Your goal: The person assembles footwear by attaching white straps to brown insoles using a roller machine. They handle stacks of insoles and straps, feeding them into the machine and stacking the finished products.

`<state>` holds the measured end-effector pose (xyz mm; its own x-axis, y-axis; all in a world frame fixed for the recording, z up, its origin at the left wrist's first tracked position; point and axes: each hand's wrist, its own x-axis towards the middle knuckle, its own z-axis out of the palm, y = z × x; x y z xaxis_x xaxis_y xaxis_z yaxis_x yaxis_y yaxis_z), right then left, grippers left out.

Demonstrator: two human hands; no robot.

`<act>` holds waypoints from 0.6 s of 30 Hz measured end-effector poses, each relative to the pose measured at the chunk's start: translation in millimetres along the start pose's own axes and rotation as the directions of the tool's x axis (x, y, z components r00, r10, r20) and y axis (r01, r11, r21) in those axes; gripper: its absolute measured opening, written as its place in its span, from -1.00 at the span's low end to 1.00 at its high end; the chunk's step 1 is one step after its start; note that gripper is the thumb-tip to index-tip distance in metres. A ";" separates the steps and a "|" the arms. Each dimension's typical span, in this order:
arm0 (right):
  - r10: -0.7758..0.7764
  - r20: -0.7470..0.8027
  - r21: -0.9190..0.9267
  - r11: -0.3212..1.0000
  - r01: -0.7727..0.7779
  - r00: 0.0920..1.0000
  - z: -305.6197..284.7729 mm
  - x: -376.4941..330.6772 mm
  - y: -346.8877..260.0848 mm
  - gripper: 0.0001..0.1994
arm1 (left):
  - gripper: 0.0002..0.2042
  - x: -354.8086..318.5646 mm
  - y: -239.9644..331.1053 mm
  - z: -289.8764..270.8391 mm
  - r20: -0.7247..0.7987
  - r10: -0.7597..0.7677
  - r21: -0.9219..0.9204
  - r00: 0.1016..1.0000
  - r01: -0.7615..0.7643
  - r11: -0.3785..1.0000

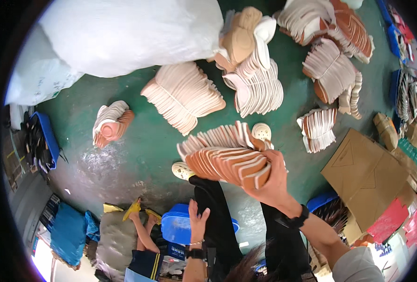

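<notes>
My right hand (270,181) is closed around one end of a thick stack of shoe insoles (222,162), brown on one face with pale edges. The stack is held in the air above my shoes, fanned out toward the left. My left hand (198,220) is lower down, apart from the stack, with its fingers stretched and nothing in it. Beyond the held stack lie a wide tied bundle of pale insoles (182,96) and another pale bundle (260,91). A smaller bundle (317,130) rests on the floor to the right, and a short pile (112,123) to the left.
Large white sacks (133,35) fill the far left. More insole bundles (328,68) lie at the far right, above a cardboard sheet (366,171). A blue bin (46,138) stands at the left. Near my left hand are a blue plastic object (174,225) and another person's legs (145,235).
</notes>
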<state>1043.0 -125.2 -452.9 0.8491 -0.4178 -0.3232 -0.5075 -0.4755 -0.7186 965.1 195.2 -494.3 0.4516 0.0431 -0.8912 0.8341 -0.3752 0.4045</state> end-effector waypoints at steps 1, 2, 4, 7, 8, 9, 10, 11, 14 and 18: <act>0.029 0.060 0.072 0.997 -0.034 0.998 -19.4 -1.3 -17.0 -0.21 | -0.02 6.1 24.6 -4.4 0.058 0.064 -0.074 0.996 -0.059 0.996; 0.073 0.132 0.184 0.978 -0.096 0.989 -39.3 -1.2 -38.5 -0.15 | 0.01 -0.5 60.0 -8.3 0.092 0.152 -0.104 0.984 -0.142 0.984; 0.042 0.267 0.315 0.941 -0.128 0.963 -71.9 -3.0 -76.9 -0.14 | -0.06 -23.0 101.7 -27.8 0.135 0.284 -0.174 0.949 -0.259 0.950; -0.028 0.411 0.402 0.903 -0.154 0.911 -120.6 -8.1 -147.5 -0.06 | -0.10 -84.8 134.3 -67.0 0.219 0.308 -0.448 0.926 -0.185 0.875; 0.008 0.457 0.471 0.846 -0.250 0.889 -132.4 -14.9 -172.5 -0.06 | -0.09 -109.0 146.4 -83.2 0.265 0.325 -0.528 0.908 -0.145 0.836; -0.020 0.493 0.516 0.811 -0.274 0.870 -139.8 -21.3 -195.7 -0.05 | -0.08 -131.5 140.8 -98.4 0.311 0.372 -0.564 0.874 -0.145 0.813; -0.047 0.526 0.559 0.771 -0.304 0.849 -146.6 -28.1 -220.1 -0.04 | -0.14 -165.4 147.5 -113.7 0.256 0.449 -0.474 0.856 -0.294 0.830; -0.143 0.556 0.568 0.785 -0.248 0.819 -149.0 -33.3 -238.3 0.00 | -0.19 -197.7 155.4 -129.0 0.202 0.523 -0.361 0.828 -0.433 0.826; -0.397 0.499 0.693 0.716 -0.080 0.770 -141.1 -58.1 -314.9 0.14 | -0.34 -275.9 134.3 -168.4 0.119 0.821 0.145 0.559 -0.827 0.543; -0.697 0.485 0.780 0.618 0.099 0.528 -126.6 -99.9 -383.7 0.04 | -0.23 -396.3 105.6 -146.7 -0.297 0.603 0.016 0.740 -0.628 0.778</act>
<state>1134.4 1.0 -66.9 0.8734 0.4860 0.0312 -0.1154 0.2688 -0.9563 920.7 274.3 -68.3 0.9315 0.0806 -0.3547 0.3606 -0.3334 0.8711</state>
